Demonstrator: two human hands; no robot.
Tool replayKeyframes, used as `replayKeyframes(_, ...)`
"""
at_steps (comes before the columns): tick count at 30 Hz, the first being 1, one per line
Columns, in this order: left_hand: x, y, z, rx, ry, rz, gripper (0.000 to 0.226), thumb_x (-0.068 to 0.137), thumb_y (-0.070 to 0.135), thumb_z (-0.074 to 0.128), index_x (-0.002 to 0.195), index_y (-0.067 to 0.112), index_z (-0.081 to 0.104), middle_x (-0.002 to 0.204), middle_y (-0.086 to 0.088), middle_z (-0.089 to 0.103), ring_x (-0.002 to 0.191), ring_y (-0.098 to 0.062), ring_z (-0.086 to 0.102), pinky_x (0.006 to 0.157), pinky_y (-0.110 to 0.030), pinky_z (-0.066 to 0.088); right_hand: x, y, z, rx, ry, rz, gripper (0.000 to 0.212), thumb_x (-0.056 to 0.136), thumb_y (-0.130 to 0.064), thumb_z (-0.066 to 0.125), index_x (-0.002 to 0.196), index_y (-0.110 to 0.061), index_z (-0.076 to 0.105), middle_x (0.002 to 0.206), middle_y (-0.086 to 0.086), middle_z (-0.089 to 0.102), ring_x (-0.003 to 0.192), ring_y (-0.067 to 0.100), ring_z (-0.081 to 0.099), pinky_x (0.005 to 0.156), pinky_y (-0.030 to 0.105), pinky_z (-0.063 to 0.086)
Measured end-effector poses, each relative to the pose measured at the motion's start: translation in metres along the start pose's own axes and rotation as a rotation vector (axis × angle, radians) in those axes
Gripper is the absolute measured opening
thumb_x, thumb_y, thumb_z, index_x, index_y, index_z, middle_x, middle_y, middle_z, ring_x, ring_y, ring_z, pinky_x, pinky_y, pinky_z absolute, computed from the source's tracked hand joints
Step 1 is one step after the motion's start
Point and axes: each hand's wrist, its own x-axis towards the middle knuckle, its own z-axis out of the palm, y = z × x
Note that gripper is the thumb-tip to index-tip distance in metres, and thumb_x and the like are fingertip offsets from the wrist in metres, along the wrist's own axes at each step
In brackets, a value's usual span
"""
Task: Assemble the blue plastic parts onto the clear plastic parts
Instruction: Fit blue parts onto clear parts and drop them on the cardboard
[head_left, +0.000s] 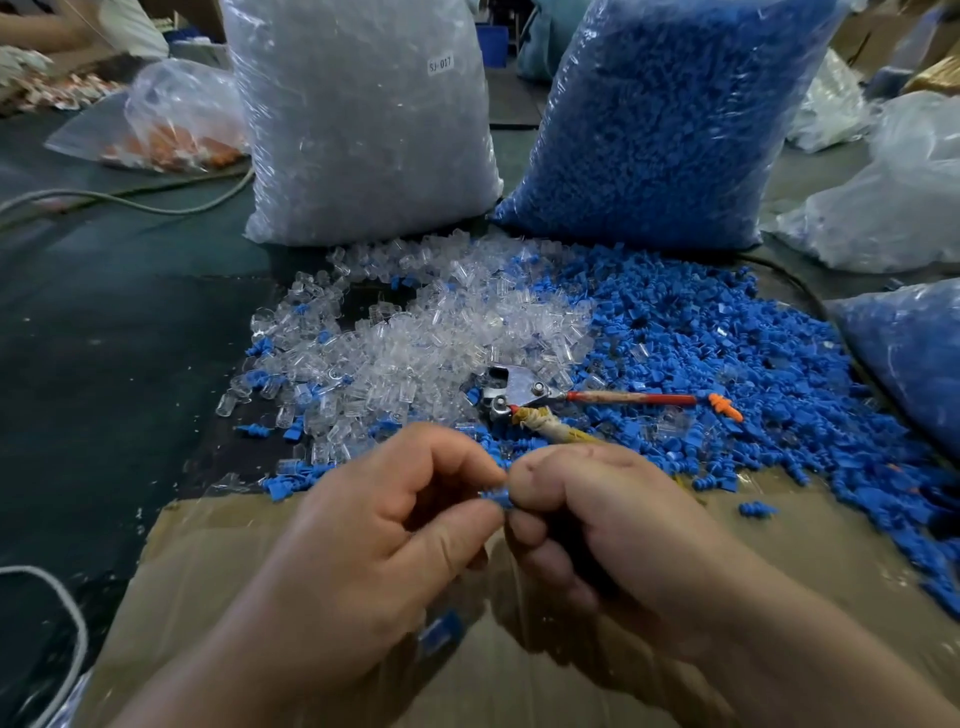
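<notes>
Blue part: pinched at fingertips of left hand and right hand
Clear part: hidden in the grip; next, probably push together squarely

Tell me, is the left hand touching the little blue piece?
Touching. The head view shows the thumb and finger of the left hand pinching the blue piece with no gap, while the right hand pinches its other end.
</notes>
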Motion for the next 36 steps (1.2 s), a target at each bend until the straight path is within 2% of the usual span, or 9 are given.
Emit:
replayKeyframes(5, 0.003, -0.003, -0.028, 0.425, -0.155, -0.134, 0.016, 0.079, 0.032, 0.070, 0.089, 0.042, 0.063, 0.073, 0.015, 0.068, 0.060, -0.004, 0.061, 0.052, -0.020, 0.048, 0.003, 0.010, -0.014, -1.163, 0.316, -0.293, 0.040, 0.092, -0.053, 0.044, 0.068, -0.021, 0.047, 0.060, -0.010, 0.053, 0.055, 0.006, 0.047, 0.051, 0.030, 0.039)
replayKeyframes(7, 0.003, -0.004, -0.027, 0.584, -0.207, -0.140, 0.016, 0.076, 0.040, 0.064, 0.090, 0.044, 0.059, 0.085, 0.025, 0.065, 0.073, 0.000, 0.061, 0.058, -0.018, 0.047, 0.003, 0.015, -0.015, -1.343, 0.420, -0.336, 0.034, 0.092, -0.059, 0.037, 0.079, -0.028, 0.043, 0.075, -0.013, 0.054, 0.066, 0.009, 0.048, 0.058, 0.035, 0.040)
replayKeyframes(10, 0.004, -0.003, -0.018, 0.649, -0.269, -0.087, 0.017, 0.071, 0.049, 0.054, 0.088, 0.044, 0.054, 0.091, 0.031, 0.059, 0.077, 0.004, 0.057, 0.059, -0.016, 0.044, 0.010, 0.021, -0.011, -1.435, 0.459, -0.392, 0.032, 0.089, -0.063, 0.037, 0.099, -0.033, 0.040, 0.093, -0.012, 0.055, 0.076, 0.021, 0.055, 0.054, 0.035, 0.028)
replayKeyframes(12, 0.003, -0.001, -0.014, 0.652, -0.277, -0.074, 0.018, 0.071, 0.053, 0.052, 0.087, 0.045, 0.053, 0.090, 0.029, 0.058, 0.076, 0.003, 0.057, 0.057, -0.016, 0.044, 0.018, 0.024, -0.006, -1.486, 0.451, -0.428, 0.035, 0.089, -0.063, 0.037, 0.106, -0.033, 0.041, 0.090, -0.009, 0.052, 0.076, 0.023, 0.060, 0.050, 0.033, 0.024)
replayKeyframes(17, 0.006, -0.007, -0.011, 0.601, -0.046, -0.111, 0.020, 0.081, 0.055, 0.061, 0.097, 0.044, 0.058, 0.088, 0.024, 0.062, 0.074, -0.001, 0.060, 0.060, -0.016, 0.045, 0.035, 0.026, -0.007, -1.527, 0.487, -0.463, 0.035, 0.094, -0.061, 0.036, 0.103, -0.031, 0.050, 0.083, -0.006, 0.044, 0.073, 0.024, 0.060, 0.050, 0.033, 0.022)
replayKeyframes(21, 0.015, -0.013, -0.003, 0.819, -0.012, -0.071, 0.039, 0.086, 0.058, 0.051, 0.122, 0.045, 0.057, 0.101, 0.022, 0.057, 0.091, -0.001, 0.054, 0.081, -0.025, 0.047, 0.038, 0.028, -0.009, -1.520, 0.449, -0.497, 0.026, 0.096, -0.051, 0.037, 0.097, -0.031, 0.053, 0.076, -0.008, 0.039, 0.065, 0.022, 0.055, 0.049, 0.033, 0.029)
replayKeyframes(28, 0.018, -0.019, 0.005, 0.798, 0.100, -0.090, 0.013, 0.087, 0.050, 0.054, 0.086, 0.039, 0.048, 0.080, 0.019, 0.054, 0.075, -0.002, 0.053, 0.067, -0.029, 0.045, 0.038, 0.027, -0.010, -1.558, 0.451, -0.498, 0.014, 0.095, -0.038, 0.046, 0.086, -0.028, 0.053, 0.072, -0.007, 0.040, 0.054, 0.022, 0.043, 0.043, 0.029, 0.011)
replayKeyframes(31, 0.017, -0.023, 0.005, 0.724, 0.157, -0.095, 0.013, 0.087, 0.042, 0.063, 0.084, 0.035, 0.052, 0.075, 0.018, 0.057, 0.072, -0.004, 0.055, 0.064, -0.030, 0.047, 0.037, 0.026, -0.007, -1.567, 0.479, -0.499, 0.023, 0.093, -0.047, 0.038, 0.088, -0.030, 0.053, 0.071, -0.007, 0.046, 0.059, 0.022, 0.054, 0.045, 0.031, 0.018)
replayKeyframes(36, 0.017, -0.029, 0.003, 0.571, 0.234, -0.100, 0.011, 0.083, 0.042, 0.067, 0.086, 0.038, 0.057, 0.088, 0.028, 0.063, 0.074, 0.003, 0.060, 0.055, -0.014, 0.044, 0.040, 0.027, -0.006, -1.535, 0.455, -0.495, 0.005, 0.092, -0.034, 0.051, 0.093, -0.030, 0.053, 0.071, -0.009, 0.039, 0.068, 0.021, 0.059, 0.044, 0.031, 0.014)
